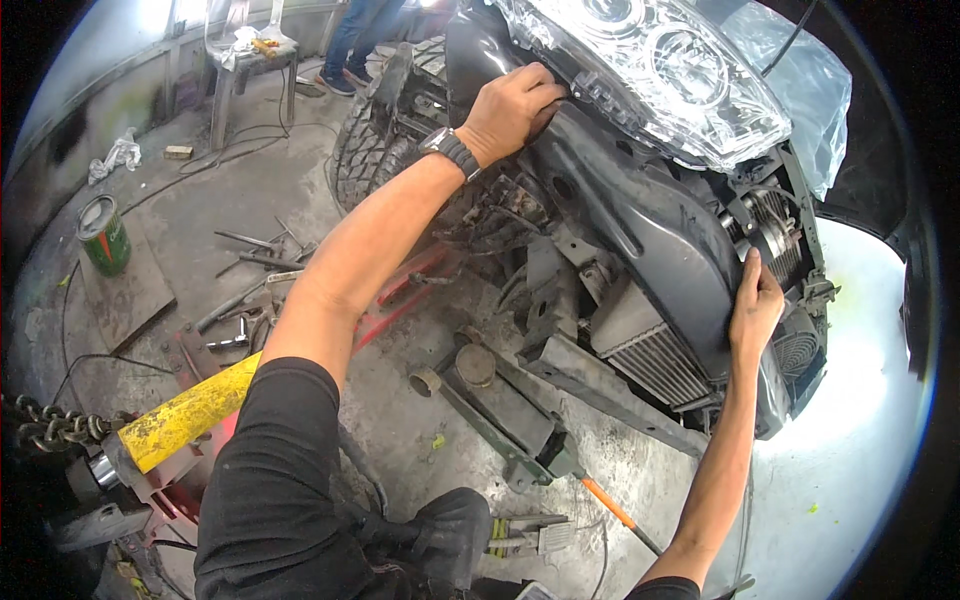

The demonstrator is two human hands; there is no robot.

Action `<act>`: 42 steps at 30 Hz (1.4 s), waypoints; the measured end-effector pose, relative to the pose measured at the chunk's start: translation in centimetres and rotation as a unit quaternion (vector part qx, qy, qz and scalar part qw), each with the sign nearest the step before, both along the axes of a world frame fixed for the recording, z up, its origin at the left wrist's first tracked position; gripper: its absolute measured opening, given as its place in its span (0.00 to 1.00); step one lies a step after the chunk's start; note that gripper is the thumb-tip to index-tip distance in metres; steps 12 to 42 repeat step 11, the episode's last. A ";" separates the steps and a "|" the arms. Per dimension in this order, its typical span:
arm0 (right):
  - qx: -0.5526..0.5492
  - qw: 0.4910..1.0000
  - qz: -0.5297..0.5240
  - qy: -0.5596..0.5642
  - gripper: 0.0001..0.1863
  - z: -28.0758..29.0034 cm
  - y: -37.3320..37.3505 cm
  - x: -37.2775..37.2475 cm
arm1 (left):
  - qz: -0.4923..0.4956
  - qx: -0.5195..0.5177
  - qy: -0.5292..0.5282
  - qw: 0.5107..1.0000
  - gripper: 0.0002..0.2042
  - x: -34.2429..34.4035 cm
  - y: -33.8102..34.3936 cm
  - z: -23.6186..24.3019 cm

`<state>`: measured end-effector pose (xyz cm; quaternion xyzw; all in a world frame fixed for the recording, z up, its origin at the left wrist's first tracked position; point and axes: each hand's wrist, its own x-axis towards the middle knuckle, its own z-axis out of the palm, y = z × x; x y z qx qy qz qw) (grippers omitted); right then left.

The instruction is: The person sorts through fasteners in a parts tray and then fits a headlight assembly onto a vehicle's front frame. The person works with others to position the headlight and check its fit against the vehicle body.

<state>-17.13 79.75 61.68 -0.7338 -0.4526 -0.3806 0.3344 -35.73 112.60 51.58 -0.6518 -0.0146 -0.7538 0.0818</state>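
A black curved car body panel [625, 200] lies across the front of a car, below a clear headlight [690, 75]. My left hand [512, 108] is closed over the panel's upper left part, its fingers curled at the edge beside the headlight. At the panel's right end my right hand [757, 308] grips the edge, thumb pointing up and the other fingers partly hidden. Under the panel a finned metal cooler [650, 350] shows, with a metal crossbar [610, 395] below it. A round pulley-like part [768, 235] sits just above my right hand.
A floor jack [490, 390] with an orange handle [607, 502] stands beneath the car front. At left are a yellow cylinder [190, 410], a chain [55, 425], scattered tools [245, 335] and a green can [104, 240]. Behind stand a chair [250, 55] and another person's legs [350, 45].
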 end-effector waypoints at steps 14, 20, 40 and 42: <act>-0.017 0.999 -0.029 0.025 0.31 0.1 -0.2 0.1 | 0.021 -0.002 -0.016 1.000 0.06 0.3 0.2 0.2; -0.017 0.999 -0.029 0.025 0.31 0.1 -0.2 0.1 | 0.021 -0.002 -0.016 1.000 0.06 0.3 0.2 0.2; -0.017 0.999 -0.029 0.025 0.31 0.1 -0.2 0.1 | 0.021 -0.002 -0.016 1.000 0.06 0.3 0.2 0.2; -0.017 0.999 -0.029 0.025 0.31 0.1 -0.2 0.1 | 0.021 -0.002 -0.016 1.000 0.06 0.3 0.2 0.2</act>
